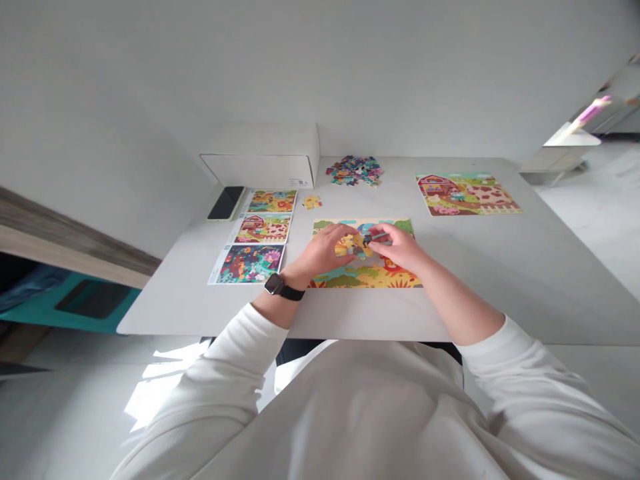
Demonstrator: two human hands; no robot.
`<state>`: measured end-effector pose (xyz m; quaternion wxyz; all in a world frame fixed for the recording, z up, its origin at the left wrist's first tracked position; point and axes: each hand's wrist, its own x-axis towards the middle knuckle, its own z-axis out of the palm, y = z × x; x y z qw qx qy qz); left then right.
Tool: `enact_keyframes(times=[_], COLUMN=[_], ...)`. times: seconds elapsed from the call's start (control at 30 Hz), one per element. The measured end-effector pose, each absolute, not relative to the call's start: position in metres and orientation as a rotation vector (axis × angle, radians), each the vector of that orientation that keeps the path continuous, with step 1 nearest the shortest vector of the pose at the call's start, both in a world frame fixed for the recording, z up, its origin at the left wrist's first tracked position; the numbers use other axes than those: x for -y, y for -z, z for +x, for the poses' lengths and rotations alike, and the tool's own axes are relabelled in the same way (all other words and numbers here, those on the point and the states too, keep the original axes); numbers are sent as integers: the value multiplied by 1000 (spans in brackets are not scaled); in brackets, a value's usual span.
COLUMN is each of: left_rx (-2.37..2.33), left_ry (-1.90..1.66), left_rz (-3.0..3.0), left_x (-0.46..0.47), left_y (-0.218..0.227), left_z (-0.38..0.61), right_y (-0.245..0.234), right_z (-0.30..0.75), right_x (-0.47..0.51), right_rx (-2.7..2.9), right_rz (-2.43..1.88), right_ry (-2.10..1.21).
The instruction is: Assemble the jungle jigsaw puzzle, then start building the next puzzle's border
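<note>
A partly assembled jigsaw puzzle (pixel 357 279) with a bright animal scene lies in front of me, its inner part showing grey gaps. Over its middle, my left hand (pixel 326 252) curls thumb and fingers around a small cluster of yellow puzzle pieces (pixel 345 247). From the other side my right hand (pixel 400 248) pinches a dark-toned puzzle piece (pixel 367 239) against the cluster's right edge. The fingers partly cover the pieces, so whether they are joined is hard to see.
Loose puzzle pieces (pixel 355 171) are heaped at the back, with a few yellow pieces (pixel 313 201) nearer. A finished farm puzzle (pixel 467 195) lies right. Left are picture cards (pixel 263 229), a phone (pixel 226 203) and a white box (pixel 260 170). The table's front edge (pixel 370 337) is near my body.
</note>
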<state>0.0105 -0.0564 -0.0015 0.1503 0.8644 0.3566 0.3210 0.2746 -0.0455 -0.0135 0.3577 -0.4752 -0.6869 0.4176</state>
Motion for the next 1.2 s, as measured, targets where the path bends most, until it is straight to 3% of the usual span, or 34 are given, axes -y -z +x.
enact_keyframes(times=[0.13,0.37,1.2], left_rx=[-1068,-1066,-1034], left_ry=[-828,-709,-557], left_rz=[2456,2485,2533], left_x=[57,54,44], left_y=[3,10,17], left_z=[5,2,-3], right_y=[13,24,29], right_z=[281,278,274], right_x=[48,46,46], right_rx=[2140,2386,2528], right_rz=[-1055,-957,-947], right_ry=[-776,-524,-310])
